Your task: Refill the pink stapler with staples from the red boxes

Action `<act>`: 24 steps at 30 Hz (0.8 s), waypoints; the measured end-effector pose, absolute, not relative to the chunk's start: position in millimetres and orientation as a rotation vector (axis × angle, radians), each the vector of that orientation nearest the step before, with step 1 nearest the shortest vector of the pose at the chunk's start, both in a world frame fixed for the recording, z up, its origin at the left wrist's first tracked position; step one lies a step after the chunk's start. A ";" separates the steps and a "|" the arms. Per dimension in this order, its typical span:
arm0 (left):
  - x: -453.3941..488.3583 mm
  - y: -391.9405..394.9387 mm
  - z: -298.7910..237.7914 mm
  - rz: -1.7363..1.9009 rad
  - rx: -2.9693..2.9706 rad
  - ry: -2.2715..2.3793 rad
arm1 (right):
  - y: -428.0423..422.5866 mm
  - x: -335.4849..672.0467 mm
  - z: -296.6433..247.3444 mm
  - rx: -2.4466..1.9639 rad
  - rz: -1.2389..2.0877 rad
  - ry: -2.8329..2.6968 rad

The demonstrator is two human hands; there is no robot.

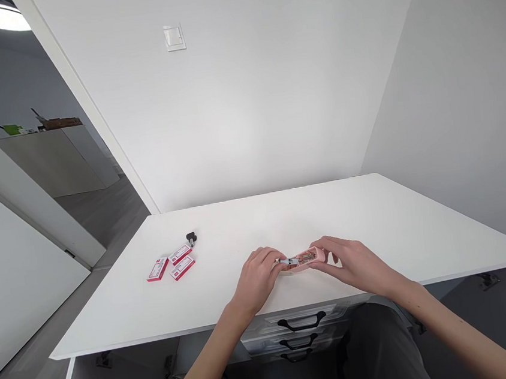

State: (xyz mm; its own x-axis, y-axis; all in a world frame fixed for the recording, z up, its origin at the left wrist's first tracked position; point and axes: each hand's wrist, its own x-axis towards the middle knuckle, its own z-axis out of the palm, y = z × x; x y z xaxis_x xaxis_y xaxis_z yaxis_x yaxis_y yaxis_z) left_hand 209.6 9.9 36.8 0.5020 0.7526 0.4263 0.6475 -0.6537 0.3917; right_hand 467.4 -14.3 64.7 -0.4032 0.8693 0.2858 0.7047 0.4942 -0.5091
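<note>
A pink stapler [304, 261] lies opened up just above the white tabletop's front part, its metal inside showing. My right hand [344, 259] pinches its right end between thumb and fingers. At the other end, my left hand [261, 270] is closed, fingertips and thumb pressed on the stapler's left part by a grey metal piece [291, 261]. The left fingers partly cover that end, so its exact shape is hidden.
Three small red-and-white boxes [182, 268] lie on the white table [220, 223] at left, near a small black-handled object [191, 238]. Black-handled drawers [302, 323] sit under the front edge. A wall [246, 124] rises behind.
</note>
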 end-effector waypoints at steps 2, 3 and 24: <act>210.8 10.3 36.1 0.849 2.567 1.215 | -14.4 467.1 64.9 -1.294 0.417 -2.226; 211.3 10.4 36.1 0.846 2.563 1.220 | -14.3 467.1 64.9 -1.293 0.416 -2.228; 214.4 10.4 34.1 0.853 2.507 1.243 | -13.9 466.9 65.8 -1.312 0.398 -2.239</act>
